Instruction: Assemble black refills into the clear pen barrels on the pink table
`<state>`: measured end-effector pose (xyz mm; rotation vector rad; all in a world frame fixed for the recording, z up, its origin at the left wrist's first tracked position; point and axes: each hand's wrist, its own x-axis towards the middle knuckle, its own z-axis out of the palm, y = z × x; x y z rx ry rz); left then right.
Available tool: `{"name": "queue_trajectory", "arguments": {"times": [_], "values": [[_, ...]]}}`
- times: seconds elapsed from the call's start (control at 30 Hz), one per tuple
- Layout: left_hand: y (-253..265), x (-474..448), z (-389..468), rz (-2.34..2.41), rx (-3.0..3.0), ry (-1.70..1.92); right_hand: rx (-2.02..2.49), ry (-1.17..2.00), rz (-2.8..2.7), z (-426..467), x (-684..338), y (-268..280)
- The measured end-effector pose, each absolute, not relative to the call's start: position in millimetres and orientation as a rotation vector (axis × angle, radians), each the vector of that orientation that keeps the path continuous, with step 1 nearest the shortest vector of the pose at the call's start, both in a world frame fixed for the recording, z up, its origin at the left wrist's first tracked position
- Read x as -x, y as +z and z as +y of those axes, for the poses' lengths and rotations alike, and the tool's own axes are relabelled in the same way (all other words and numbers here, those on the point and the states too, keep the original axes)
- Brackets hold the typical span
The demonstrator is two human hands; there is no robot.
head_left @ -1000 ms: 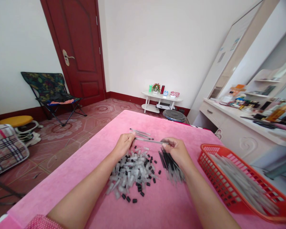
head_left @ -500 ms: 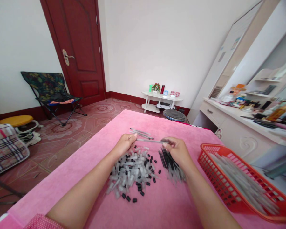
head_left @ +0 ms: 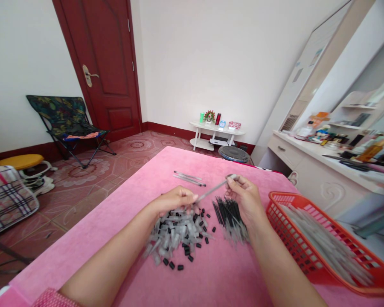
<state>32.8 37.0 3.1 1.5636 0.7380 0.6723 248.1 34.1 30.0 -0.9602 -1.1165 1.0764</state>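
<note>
Between my two hands a slim, clear-grey pen [head_left: 213,188] slants up to the right. My left hand [head_left: 176,200] is closed round its lower end, above the far side of a pile of clear pen caps [head_left: 176,230] and small black plugs [head_left: 180,267]. The upper end sits in the pinched fingers of my right hand [head_left: 245,194], which partly hide it. Under my right hand lies a bundle of thin pen refills [head_left: 227,213] with dark upper parts and pale lower ends. Past my left hand, several assembled-looking pens [head_left: 188,178] lie side by side.
A red plastic basket [head_left: 302,251] full of clear pen barrels [head_left: 329,243] stands at the right of the pink-covered table [head_left: 92,251]. Beyond it is a white dressing table [head_left: 326,170] with bottles. A folding chair [head_left: 67,119] stands by the door, on the left.
My left hand has moved toward me and right, over the cap pile. My right hand has risen slightly right, so the pen has gone from nearly level to slanted.
</note>
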Motion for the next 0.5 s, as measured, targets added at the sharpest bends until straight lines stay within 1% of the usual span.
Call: {"name": "queue_trajectory", "arguments": {"times": [0.17,0.37,0.5], "values": [[7.7,-51.2,22.9,0.649,-1.561,0.660,0.909,1.123,-1.148,28.8,-239.3,32.6],[-5.3,-56.5,32.3,0.638,-1.098,1.040,1.026,1.305,-1.223,24.9,-221.7,18.7],[-8.2,-53.8,38.7,0.683,-1.008,1.145,1.096,1.484,-1.275,22.8,-210.2,5.6]]}}
